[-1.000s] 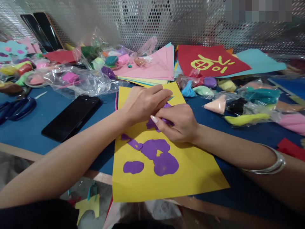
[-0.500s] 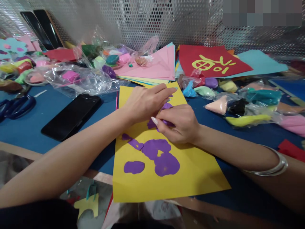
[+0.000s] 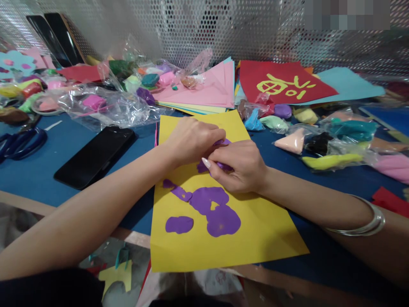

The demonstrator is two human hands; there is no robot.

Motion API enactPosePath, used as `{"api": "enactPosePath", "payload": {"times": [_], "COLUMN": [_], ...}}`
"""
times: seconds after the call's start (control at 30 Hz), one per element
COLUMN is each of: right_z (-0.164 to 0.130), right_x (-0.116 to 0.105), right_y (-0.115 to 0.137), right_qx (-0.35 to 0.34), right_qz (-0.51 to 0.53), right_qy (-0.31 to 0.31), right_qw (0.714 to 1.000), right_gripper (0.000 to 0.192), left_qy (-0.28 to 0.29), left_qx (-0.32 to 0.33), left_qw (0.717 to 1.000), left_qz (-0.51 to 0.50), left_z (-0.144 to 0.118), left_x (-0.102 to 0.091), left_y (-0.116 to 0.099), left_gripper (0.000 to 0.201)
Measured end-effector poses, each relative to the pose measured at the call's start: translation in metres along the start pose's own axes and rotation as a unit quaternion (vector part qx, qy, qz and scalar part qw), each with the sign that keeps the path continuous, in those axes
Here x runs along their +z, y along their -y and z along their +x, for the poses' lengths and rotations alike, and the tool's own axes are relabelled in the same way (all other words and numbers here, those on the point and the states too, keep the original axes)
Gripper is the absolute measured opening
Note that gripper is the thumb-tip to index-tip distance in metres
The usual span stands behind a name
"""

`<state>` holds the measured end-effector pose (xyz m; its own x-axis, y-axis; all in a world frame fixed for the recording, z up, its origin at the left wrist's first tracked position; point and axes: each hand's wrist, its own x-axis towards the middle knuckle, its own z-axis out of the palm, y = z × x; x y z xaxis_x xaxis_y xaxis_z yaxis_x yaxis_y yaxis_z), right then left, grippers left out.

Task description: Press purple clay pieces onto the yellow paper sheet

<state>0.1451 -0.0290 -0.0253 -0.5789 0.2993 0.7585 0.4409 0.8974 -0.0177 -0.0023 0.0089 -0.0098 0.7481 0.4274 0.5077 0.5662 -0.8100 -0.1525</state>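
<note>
A yellow sheet of paper (image 3: 268, 230) lies in front of me with flattened purple clay pieces (image 3: 223, 219) stuck on its lower half. Over its upper part, my left hand (image 3: 195, 140) is closed, fingers curled down at a bit of purple clay (image 3: 225, 142). My right hand (image 3: 240, 165) touches it from the right, thumb and fingers pinched together on purple clay. More of this clay shows beneath the hands, and most of its shape is hidden by them. The left fingertips are partly out of sight.
A black phone (image 3: 96, 157) and blue-handled scissors (image 3: 27, 143) lie on the left. Bagged coloured clay (image 3: 353, 130) is spread along the right. Behind the sheet are pink paper (image 3: 214, 87) and a red sheet (image 3: 252, 76) with yellow clay strokes, before a perforated metal panel (image 3: 179, 25).
The outstretched fingers of my left hand have curled in toward the purple clay. My right hand has stayed nearly in place, still pinching.
</note>
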Motion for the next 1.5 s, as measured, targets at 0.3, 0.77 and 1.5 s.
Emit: {"api": "enactPosePath", "payload": {"times": [0.3,0.77,1.5], "right_z": [-0.0010,-0.0018,-0.0019], "right_x": [0.0007,0.0010,0.0018], "right_y": [0.0004,0.0005,-0.0002], "right_qx": [0.004,0.001,-0.011], "right_qz": [-0.022,-0.021,-0.024], "right_qy": [-0.001,0.010,-0.001], "right_qw": [1.000,1.000,1.000], "right_gripper": [0.030,0.029,0.028], "left_qy": [-0.089,-0.027,-0.067], "left_qx": [-0.028,-0.012,0.005], "left_qw": [0.995,0.999,0.998], "left_qz": [0.036,0.041,0.014], "left_z": [0.0004,0.0007,0.0003], "left_x": [0.0044,0.0046,0.0066], "left_y": [-0.0021,-0.0015,-0.0006], "left_gripper": [0.030,0.033,0.026]}}
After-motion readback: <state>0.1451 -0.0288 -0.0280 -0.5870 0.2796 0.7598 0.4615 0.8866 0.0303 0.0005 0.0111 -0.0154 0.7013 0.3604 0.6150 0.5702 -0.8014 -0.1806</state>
